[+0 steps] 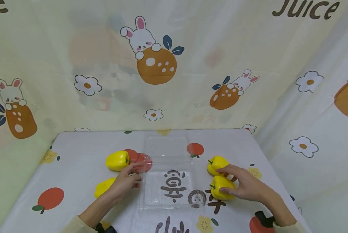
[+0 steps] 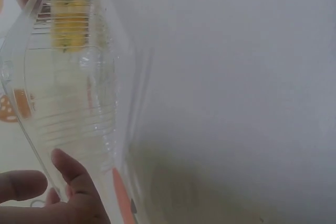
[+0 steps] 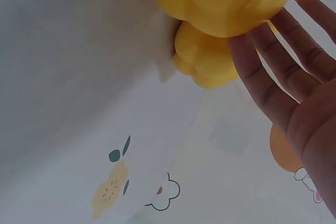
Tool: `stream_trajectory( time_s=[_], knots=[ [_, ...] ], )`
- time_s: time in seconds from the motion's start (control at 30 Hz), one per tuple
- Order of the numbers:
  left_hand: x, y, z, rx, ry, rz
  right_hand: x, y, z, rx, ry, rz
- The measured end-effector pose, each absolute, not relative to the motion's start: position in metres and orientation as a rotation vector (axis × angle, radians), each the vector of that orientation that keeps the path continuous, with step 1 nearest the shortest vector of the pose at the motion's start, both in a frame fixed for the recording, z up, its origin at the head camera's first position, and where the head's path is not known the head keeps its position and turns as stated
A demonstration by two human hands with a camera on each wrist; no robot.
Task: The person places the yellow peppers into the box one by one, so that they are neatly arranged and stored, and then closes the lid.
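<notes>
A clear plastic clamshell box lies open in the middle of the table, its lid folded away from me. My left hand pinches the box's left rim; the left wrist view shows a thumb against the clear box. Two yellow peppers lie to the left, one farther and one nearer, partly behind that hand. My right hand rests with straight fingers on the nearer right pepper, and another pepper sits just behind it.
The table wears a white cloth printed with fruit and flowers. Curtains with rabbit prints close off the back and both sides. The table's right edge runs close to the right peppers.
</notes>
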State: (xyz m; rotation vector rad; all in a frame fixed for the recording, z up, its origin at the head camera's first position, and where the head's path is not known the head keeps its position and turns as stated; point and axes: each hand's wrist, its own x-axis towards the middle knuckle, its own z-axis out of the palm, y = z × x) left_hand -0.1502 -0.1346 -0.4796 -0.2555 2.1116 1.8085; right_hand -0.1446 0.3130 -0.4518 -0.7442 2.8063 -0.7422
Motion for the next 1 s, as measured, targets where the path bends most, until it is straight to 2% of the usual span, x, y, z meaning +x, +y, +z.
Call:
stream_trajectory(
  time_s=[1.0],
  knots=[
    [-0.147,-0.129,-0.487,-0.288,2.117,1.874,-0.143,0.323,-0.469,-0.621,2.673,-0.816]
  ],
)
